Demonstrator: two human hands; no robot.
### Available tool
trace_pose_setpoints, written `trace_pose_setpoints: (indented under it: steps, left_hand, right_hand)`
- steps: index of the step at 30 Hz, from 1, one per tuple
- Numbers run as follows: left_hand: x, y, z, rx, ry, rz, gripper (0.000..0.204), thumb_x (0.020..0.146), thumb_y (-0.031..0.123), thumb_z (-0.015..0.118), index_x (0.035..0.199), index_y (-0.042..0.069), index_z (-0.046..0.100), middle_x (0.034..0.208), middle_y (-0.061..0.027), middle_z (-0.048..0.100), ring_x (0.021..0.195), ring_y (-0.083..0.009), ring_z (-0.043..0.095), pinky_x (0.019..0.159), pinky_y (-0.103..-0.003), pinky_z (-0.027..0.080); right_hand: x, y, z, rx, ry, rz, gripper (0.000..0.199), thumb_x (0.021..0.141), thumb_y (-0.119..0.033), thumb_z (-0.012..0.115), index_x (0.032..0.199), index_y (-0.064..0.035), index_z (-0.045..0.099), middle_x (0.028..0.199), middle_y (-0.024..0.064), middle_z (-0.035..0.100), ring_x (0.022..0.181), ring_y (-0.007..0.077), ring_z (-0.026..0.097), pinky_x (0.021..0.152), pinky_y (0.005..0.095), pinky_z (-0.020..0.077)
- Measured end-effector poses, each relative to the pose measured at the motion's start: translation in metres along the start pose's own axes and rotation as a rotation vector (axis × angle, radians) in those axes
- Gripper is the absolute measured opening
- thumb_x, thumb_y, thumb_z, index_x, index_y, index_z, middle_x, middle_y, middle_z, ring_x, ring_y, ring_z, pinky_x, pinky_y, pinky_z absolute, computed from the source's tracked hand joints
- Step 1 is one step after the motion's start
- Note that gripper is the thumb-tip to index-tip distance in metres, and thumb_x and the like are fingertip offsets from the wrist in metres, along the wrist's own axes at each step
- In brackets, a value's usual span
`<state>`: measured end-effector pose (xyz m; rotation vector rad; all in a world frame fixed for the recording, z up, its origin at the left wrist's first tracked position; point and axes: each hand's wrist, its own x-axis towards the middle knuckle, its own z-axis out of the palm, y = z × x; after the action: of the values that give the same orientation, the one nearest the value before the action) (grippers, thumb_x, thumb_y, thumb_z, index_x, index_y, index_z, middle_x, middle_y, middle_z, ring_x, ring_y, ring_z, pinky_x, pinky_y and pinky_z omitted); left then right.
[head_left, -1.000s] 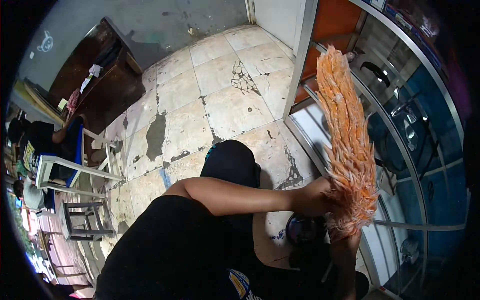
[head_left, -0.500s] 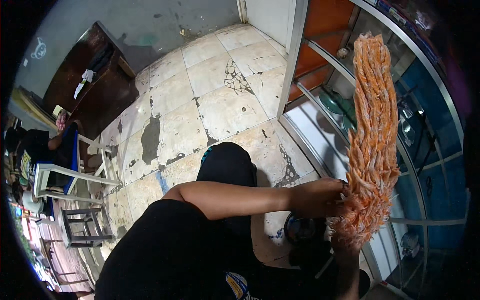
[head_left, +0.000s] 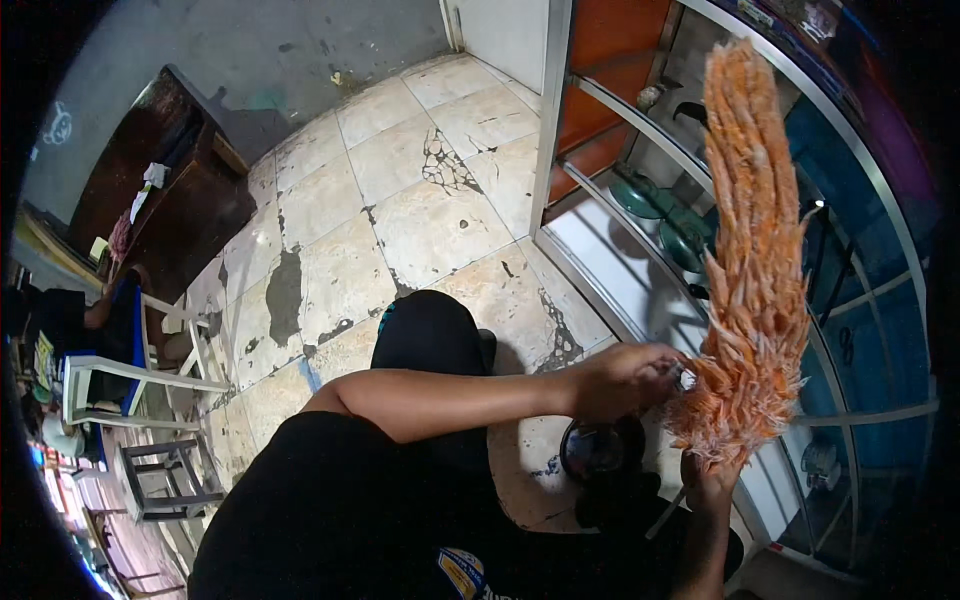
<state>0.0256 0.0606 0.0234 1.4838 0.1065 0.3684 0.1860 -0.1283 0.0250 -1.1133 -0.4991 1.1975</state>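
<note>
A long feather duster in orange and white stands nearly upright on the right, its bushy lower end close to my hands. My right hand is closed round its base from below; the feathers partly cover the fingers. My left hand is at the duster's left side, fingers pinched together near the lower feathers. A small whitish bit shows at those fingertips, too small to name. A thin pale stick or strip slants just below the right hand.
A glass-and-metal cabinet holding green objects stands close behind the duster. A dark round container sits below my left forearm. Worn tiles cover the floor. A brown wooden desk, a stool and a seated person are left.
My left hand has drawn slightly back from the feathers, so its pinched fingertips and the whitish bit now show. The duster has tilted a little. The whole view has shifted slightly.
</note>
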Motion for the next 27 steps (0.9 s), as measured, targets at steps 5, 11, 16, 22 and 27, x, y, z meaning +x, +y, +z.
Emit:
trace_pose_setpoints:
  steps: [5, 11, 16, 22, 27]
  left_hand:
    - [-0.001, 0.017, -0.009, -0.613, 0.153, -0.056, 0.043, 0.097, 0.026, 0.033, 0.132, 0.001, 0.03, 0.121, -0.0146, 0.05, 0.107, -0.0221, 0.054, 0.091, -0.037, 0.046]
    - [0.005, 0.036, -0.017, -0.823, 0.312, 0.126, 0.044, 0.097, 0.025, 0.025, 0.133, 0.0, 0.028, 0.131, -0.0217, 0.04, 0.113, -0.0319, 0.048, 0.094, -0.042, 0.044]
    - [0.007, 0.037, -0.017, -0.866, 0.373, 0.14, 0.036, 0.098, 0.019, 0.028, 0.13, 0.005, 0.034, 0.127, -0.0144, 0.045, 0.11, -0.0236, 0.051, 0.091, -0.037, 0.045]
    - [0.008, 0.035, -0.017, -0.892, 0.548, 0.006, 0.033, 0.098, 0.018, 0.03, 0.128, 0.005, 0.034, 0.107, -0.0099, 0.053, 0.087, -0.016, 0.057, 0.077, -0.029, 0.048]
    - [0.008, 0.034, -0.022, -0.802, 0.513, 0.023, 0.03, 0.097, 0.021, 0.035, 0.123, 0.005, 0.038, 0.092, -0.0101, 0.052, 0.078, -0.0182, 0.052, 0.072, -0.032, 0.045]
  right_hand:
    - [0.003, -0.004, 0.004, -0.309, -0.041, -0.169, 0.085, 0.077, -0.029, 0.07, 0.139, -0.003, 0.018, 0.136, 0.0161, 0.035, 0.121, 0.0268, 0.041, 0.101, 0.0391, 0.0357]
    - [0.001, -0.004, 0.007, -0.148, 0.313, -0.073, 0.056, 0.086, -0.022, 0.058, 0.128, 0.003, 0.031, 0.123, 0.0147, 0.046, 0.111, 0.0264, 0.051, 0.093, 0.0401, 0.0441]
    - [0.016, -0.005, 0.033, -0.122, 0.083, -0.148, 0.051, 0.087, -0.024, 0.058, 0.126, 0.0003, 0.037, 0.121, 0.0144, 0.048, 0.109, 0.0253, 0.051, 0.091, 0.0354, 0.0448]
    - [0.014, -0.015, 0.044, -0.676, -0.151, -0.079, 0.046, 0.088, -0.026, 0.056, 0.125, -0.0024, 0.04, 0.119, 0.0132, 0.05, 0.11, 0.0223, 0.05, 0.093, 0.0366, 0.0425]
    - [0.015, -0.006, 0.023, -0.367, 0.053, 0.276, 0.038, 0.086, -0.028, 0.059, 0.114, -0.0021, 0.053, 0.107, 0.0105, 0.061, 0.098, 0.0227, 0.057, 0.087, 0.036, 0.0452]
